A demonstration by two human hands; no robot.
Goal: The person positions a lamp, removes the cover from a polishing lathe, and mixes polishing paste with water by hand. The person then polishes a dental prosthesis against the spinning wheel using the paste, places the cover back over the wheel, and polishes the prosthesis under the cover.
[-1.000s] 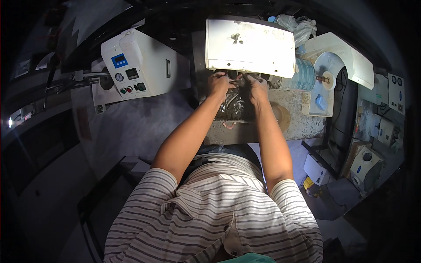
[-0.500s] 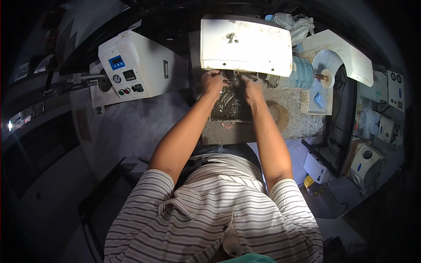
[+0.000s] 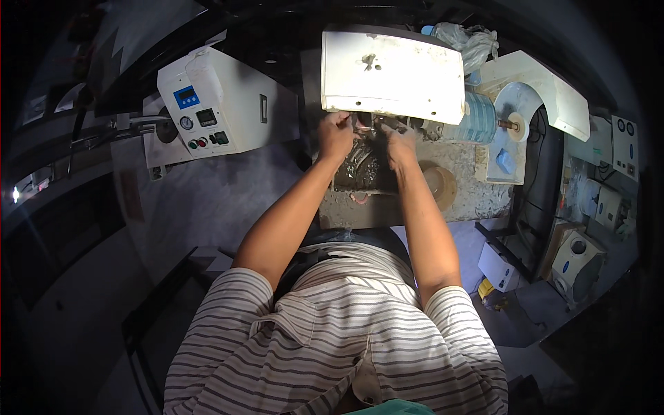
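Both hands reach under the front edge of a white machine hood [image 3: 393, 76], over a tray of wet dark grey slurry [image 3: 358, 171]. My left hand [image 3: 335, 136] is at the left, its fingers bent and closed near the hood's lower edge. At the right, my right hand [image 3: 400, 143] is smeared with grey, with fingers curled inward. Between them are dark, wet parts under the hood. What either hand grips is too dark and small to make out.
A tan bowl [image 3: 440, 187] sits on the stained worktop [image 3: 484, 197]. Beyond it lie a clear blue plastic bottle [image 3: 477, 119] and a white machine with a spindle [image 3: 512, 126]. A white control box [image 3: 232, 104] stands at the left. A crumpled plastic bag [image 3: 472, 45] is behind the hood.
The view has shifted slightly. My left fingers have drawn a little away from the middle, leaving more of the parts between the hands visible. My right hand stays almost in place.
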